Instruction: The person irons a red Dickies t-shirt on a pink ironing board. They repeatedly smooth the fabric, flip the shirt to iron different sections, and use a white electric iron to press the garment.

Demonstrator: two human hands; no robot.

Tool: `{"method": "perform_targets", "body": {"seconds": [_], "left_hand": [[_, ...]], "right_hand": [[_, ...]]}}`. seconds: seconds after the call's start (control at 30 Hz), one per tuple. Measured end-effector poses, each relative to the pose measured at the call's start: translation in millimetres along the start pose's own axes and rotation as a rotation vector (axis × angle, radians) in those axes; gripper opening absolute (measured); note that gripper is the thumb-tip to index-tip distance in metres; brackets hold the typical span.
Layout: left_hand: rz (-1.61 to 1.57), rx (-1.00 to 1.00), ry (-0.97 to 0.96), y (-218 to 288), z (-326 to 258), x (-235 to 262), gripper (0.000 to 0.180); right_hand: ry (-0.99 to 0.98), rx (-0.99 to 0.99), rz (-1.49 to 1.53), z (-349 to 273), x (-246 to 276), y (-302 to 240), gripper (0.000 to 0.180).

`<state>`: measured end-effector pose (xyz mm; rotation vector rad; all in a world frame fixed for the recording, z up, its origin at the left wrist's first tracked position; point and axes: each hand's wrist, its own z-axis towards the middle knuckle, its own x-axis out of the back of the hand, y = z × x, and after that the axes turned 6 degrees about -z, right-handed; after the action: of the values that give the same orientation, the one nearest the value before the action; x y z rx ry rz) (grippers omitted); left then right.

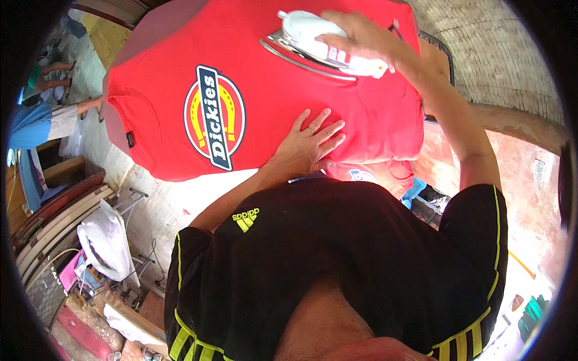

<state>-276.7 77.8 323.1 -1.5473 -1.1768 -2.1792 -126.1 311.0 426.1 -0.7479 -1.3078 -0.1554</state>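
A red T-shirt (271,114) with a round printed badge on its chest lies spread over an ironing board, its collar toward the left. My left hand (310,141) rests flat on the shirt near its lower edge, fingers spread, a ring on one of them. At the upper right, my right hand (361,39) is wrapped round the handle of a white clothes iron (307,36). The iron's metal soleplate edge shows above the red cloth; whether it presses on the fabric or hovers I cannot tell. Part of the iron's handle is hidden by my fingers.
More folded red cloth (388,174) hangs at the board's near right side. Another person in a blue top (33,123) is at the far left. A white plastic bag (105,240) and stacked boards (57,231) stand at the left. A woven wall (506,54) rises at the upper right.
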Motion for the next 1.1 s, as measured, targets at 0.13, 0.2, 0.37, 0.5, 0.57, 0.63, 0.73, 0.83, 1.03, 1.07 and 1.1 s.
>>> {"method": "perform_targets", "body": {"seconds": [0.13,0.2,0.37,0.5,0.57,0.63,0.73,0.83,1.03,1.07,1.1], "left_hand": [[-0.143,-0.040,0.106,10.3,6.5,-18.7,0.040],[-0.200,-0.019,0.184,13.6,7.4,-23.2,0.028],[-0.182,-0.021,0.241,23.3,13.7,-32.6,0.014],[-0.238,-0.037,0.288,28.5,5.9,-40.0,0.014],[-0.308,-0.083,0.306,28.7,7.8,-37.3,0.015],[-0.398,-0.111,0.319,29.1,6.2,-29.9,0.016],[-0.303,-0.027,0.424,14.8,-1.4,-7.6,0.015],[-0.015,0.211,0.613,-18.5,-22.3,10.7,0.025],[0.436,0.731,0.597,-93.9,-76.4,48.8,0.056],[0.435,0.750,0.576,-99.2,-81.7,50.3,0.057],[0.428,0.768,0.562,-102.5,-85.1,50.9,0.058]], "right_hand": [[-0.019,0.002,-0.058,47.4,14.6,1.9,0.044],[-0.008,-0.122,0.044,67.4,11.0,-8.5,0.046],[-0.039,-0.112,0.050,58.7,-2.8,-15.3,0.047],[-0.265,0.070,0.057,2.1,2.8,-41.6,0.041],[-0.348,0.064,-0.028,-21.4,0.0,-39.2,0.040],[-0.271,0.080,0.016,-32.5,1.0,-26.5,0.042],[-0.129,0.058,-0.038,-22.1,3.5,-13.2,0.043],[0.000,0.010,-0.061,-1.4,-1.0,-13.1,0.044],[0.004,-0.009,0.081,-10.9,-26.0,-63.4,0.044],[0.009,-0.044,0.026,-18.2,-35.6,-70.3,0.044],[-0.057,-0.055,0.044,-25.4,-32.5,-83.4,0.042]]}}
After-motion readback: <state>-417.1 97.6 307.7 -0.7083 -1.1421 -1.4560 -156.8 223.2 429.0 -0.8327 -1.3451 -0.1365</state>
